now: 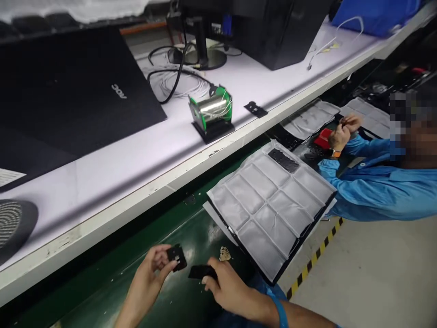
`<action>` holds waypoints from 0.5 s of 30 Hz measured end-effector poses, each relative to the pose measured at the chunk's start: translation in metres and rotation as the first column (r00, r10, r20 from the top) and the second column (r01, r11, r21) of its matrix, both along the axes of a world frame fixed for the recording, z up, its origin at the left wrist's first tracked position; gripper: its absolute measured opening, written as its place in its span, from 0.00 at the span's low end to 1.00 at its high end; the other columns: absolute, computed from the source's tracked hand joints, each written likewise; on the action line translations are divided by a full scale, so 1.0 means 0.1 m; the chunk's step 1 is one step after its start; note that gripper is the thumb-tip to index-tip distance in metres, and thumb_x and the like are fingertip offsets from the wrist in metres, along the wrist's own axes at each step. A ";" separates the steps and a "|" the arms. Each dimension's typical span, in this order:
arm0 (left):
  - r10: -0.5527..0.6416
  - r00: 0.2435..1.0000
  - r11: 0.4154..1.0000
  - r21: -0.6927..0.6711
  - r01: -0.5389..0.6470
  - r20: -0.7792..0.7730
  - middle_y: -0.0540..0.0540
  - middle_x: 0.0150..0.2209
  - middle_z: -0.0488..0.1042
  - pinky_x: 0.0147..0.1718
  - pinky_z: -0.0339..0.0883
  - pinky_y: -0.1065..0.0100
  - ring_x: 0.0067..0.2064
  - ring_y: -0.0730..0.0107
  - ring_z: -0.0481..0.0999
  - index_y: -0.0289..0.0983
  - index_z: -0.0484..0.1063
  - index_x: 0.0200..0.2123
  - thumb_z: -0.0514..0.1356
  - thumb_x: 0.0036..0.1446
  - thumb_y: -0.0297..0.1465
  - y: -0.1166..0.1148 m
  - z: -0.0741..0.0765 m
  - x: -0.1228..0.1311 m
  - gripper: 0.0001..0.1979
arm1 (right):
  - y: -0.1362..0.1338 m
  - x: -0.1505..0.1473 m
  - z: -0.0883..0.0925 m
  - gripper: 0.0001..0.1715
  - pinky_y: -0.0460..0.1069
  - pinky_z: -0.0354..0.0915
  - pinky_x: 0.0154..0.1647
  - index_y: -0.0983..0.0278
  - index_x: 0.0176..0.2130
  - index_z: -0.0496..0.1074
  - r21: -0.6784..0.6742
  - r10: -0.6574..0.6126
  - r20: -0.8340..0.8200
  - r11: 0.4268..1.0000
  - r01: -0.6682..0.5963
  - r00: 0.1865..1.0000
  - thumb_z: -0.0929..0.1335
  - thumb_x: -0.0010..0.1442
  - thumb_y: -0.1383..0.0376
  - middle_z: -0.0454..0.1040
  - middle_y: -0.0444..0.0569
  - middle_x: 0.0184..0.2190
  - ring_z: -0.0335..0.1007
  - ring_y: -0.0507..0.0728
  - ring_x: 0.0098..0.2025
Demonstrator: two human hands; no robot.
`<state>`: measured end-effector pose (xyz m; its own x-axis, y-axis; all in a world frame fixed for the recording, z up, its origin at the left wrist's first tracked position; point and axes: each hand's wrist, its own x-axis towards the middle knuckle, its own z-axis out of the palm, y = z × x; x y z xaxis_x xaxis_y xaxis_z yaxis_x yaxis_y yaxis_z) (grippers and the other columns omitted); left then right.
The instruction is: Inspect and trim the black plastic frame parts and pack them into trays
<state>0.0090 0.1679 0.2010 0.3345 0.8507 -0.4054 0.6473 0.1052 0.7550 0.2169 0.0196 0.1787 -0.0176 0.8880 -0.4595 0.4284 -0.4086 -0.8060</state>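
Between thumb and fingers, my left hand point(154, 269) holds a small flat black plastic part point(177, 257) with light spots on its face. My right hand point(228, 284) grips a dark, flat, elongated piece point(201, 272), whose kind I cannot make out. Its tip points at the black part, a small gap apart. Both hands are above the green work surface point(136, 291). Just beyond my right hand lies a small heap of tan bits point(224, 254). Right of it is a tray point(273, 200) covered with a grey sheet of compartments, with a dark strip point(283, 160) at its far end.
A white shelf point(146, 182) runs along the left, carrying a wire spool on a green holder point(211, 109), another flat black part point(256, 109), a monitor stand point(201, 54) and cables. At right, a co-worker in blue sleeves point(375, 187) handles something near a red object point(322, 139).
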 end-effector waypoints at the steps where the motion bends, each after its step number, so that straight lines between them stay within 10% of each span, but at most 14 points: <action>1: -0.061 0.998 0.998 0.029 0.060 0.031 0.49 0.31 0.79 0.38 0.77 0.60 0.35 0.57 0.81 0.47 0.75 0.42 0.67 0.55 0.49 0.07 0.11 0.32 0.17 | -0.11 0.16 0.05 0.09 0.48 0.70 0.44 0.63 0.48 0.72 0.009 -0.034 -0.024 0.999 0.034 0.999 0.65 0.69 0.68 0.84 0.50 0.35 0.82 0.59 0.44; 6: -0.399 0.888 0.917 0.122 0.381 0.229 0.47 0.32 0.79 0.39 0.73 0.63 0.34 0.63 0.78 0.38 0.81 0.38 0.66 0.59 0.41 0.48 0.30 2.09 0.12 | -0.50 0.80 0.21 0.07 0.50 0.70 0.43 0.61 0.45 0.71 0.021 -0.246 -0.307 0.964 0.265 0.919 0.67 0.69 0.61 0.84 0.50 0.35 0.82 0.61 0.40; 10: -0.476 0.865 0.877 0.153 0.455 0.160 0.48 0.32 0.79 0.41 0.76 0.62 0.37 0.63 0.79 0.34 0.81 0.44 0.69 0.61 0.38 0.93 0.12 3.69 0.14 | -0.74 1.26 0.33 0.14 0.50 0.70 0.43 0.60 0.44 0.71 -0.030 -0.388 -0.396 0.911 0.411 0.832 0.69 0.67 0.53 0.85 0.51 0.36 0.82 0.62 0.43; 15: -0.503 0.864 0.857 0.115 0.502 -0.018 0.40 0.56 0.77 0.50 0.79 0.52 0.51 0.58 0.81 0.35 0.74 0.58 0.64 0.71 0.38 1.39 -0.21 5.37 0.18 | -1.04 1.79 0.29 0.24 0.48 0.71 0.40 0.59 0.45 0.74 -0.196 -0.535 -0.431 0.842 0.504 0.727 0.69 0.66 0.42 0.85 0.51 0.39 0.83 0.62 0.43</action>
